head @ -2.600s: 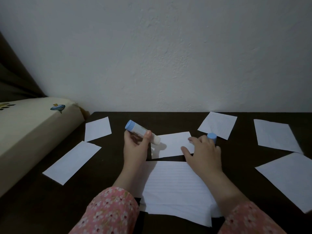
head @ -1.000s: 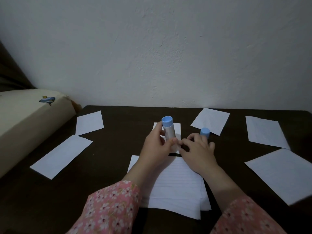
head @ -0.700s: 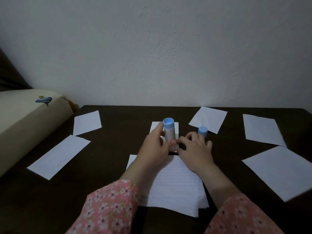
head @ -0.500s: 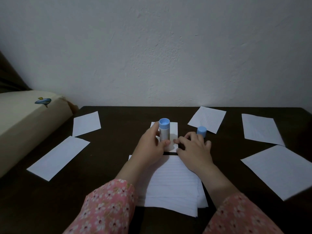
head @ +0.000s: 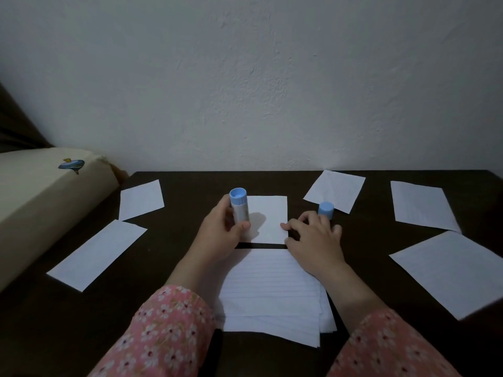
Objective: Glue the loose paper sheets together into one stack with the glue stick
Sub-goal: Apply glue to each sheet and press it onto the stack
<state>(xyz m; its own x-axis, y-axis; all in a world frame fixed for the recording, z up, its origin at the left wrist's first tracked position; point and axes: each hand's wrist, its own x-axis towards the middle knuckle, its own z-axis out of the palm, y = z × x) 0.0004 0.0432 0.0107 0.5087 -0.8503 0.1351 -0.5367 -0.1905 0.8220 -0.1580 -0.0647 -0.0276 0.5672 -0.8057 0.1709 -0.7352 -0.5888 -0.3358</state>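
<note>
I am holding the glue stick point(head: 239, 208) upright in my left hand point(head: 221, 235), fingers and thumb curling around its barrel, its lower end pressing on the left edge of the small sheet point(head: 268, 219) at the centre of the frame. Half a second ago the stick was standing nearer the sheet's middle — now it is sitting further left, so I am judging that a glue stroke is running out to that edge. My right hand point(head: 315, 240) is pinning the sheet's right edge with fingertips spread, gripping nothing; the blue cap point(head: 326, 209) is standing just behind it, as before. A thin dark strip of table point(head: 190, 191) is separating this sheet from the lined stack point(head: 272, 289) lying below it between my forearms. Loose sheets are waiting outward: two at left point(head: 141, 198) point(head: 96, 254), one at upper centre-right point(head: 334, 190), two at right point(head: 422, 205) point(head: 457, 270). Open dark tabletop is lying between them — room enough for lifting the glued sheet back onto the stack, I think.
</note>
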